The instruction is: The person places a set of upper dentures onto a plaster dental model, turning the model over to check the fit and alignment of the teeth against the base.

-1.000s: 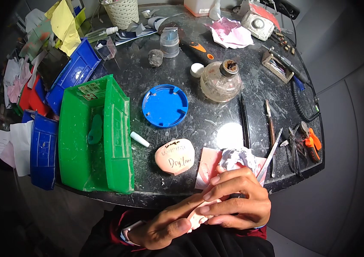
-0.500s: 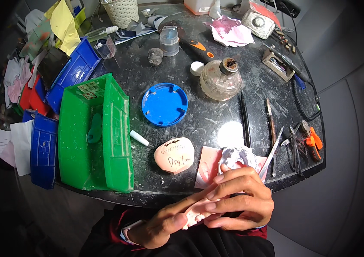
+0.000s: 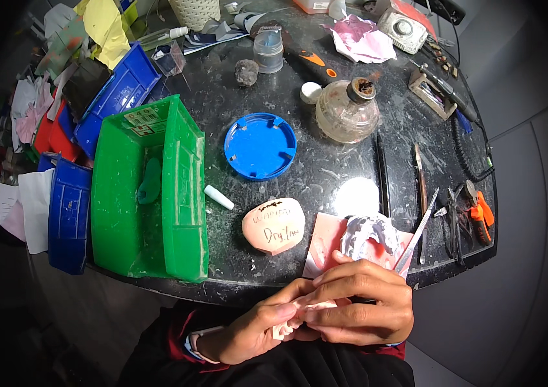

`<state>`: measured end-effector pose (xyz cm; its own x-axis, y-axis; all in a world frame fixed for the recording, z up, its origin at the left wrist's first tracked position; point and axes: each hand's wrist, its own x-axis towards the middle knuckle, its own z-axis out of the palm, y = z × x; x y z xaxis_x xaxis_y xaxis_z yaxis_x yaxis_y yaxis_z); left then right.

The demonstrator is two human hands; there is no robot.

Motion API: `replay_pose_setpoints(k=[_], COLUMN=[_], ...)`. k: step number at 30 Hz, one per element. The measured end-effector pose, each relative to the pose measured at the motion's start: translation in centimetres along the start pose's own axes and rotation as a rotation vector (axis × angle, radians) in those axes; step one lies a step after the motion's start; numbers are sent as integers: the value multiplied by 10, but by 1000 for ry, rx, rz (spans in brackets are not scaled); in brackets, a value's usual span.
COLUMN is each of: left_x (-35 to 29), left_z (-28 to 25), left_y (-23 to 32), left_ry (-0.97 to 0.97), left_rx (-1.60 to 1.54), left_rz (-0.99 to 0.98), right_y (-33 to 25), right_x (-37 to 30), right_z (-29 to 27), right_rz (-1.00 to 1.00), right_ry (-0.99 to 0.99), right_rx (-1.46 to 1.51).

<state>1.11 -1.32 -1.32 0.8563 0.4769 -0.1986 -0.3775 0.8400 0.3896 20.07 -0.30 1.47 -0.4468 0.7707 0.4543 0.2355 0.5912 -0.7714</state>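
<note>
In my left hand (image 3: 245,335), fingers closed, is a pale pink dental cast (image 3: 281,331) with its row of teeth showing near the thumb. My right hand (image 3: 367,306) grips the same cast from the other side, its bent fingers covering much of it. Just beyond the right fingers, a white-and-grey arch-shaped dental model (image 3: 354,238) rests on a pink wax sheet (image 3: 321,242). To the left of that sheet lies another pale pink plaster piece (image 3: 274,226), flat side up with handwriting on it.
A green bin (image 3: 187,226) stands at the left, holding a green piece (image 3: 150,182). Nearby are a white tube (image 3: 219,197), a blue round lid (image 3: 260,147) and a glass spirit burner (image 3: 348,116). Carving tools (image 3: 421,200) and orange-handled pliers (image 3: 481,216) lie right.
The table scene has shifted slightly right and up in view. The cast has turned between my hands, and my left fingers have drawn in, so less of its surface shows.
</note>
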Motion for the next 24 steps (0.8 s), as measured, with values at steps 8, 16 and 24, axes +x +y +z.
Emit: replay_pose_setpoints(k=[8,16,24], left_x=[0,-5,-4], left_z=[4,4,6], left_y=[-2,-1,5], left_ry=[21,160,86], left_rx=[44,191,172], left_rz=[-6,-101,-87], right_y=[-13,-20,-18], right_x=[-2,3,3], right_z=[-4,-8,-7], right_rz=[-7,-36,-61], right_ry=[-44,-240,-238], right_rx=[-203,-335,-344])
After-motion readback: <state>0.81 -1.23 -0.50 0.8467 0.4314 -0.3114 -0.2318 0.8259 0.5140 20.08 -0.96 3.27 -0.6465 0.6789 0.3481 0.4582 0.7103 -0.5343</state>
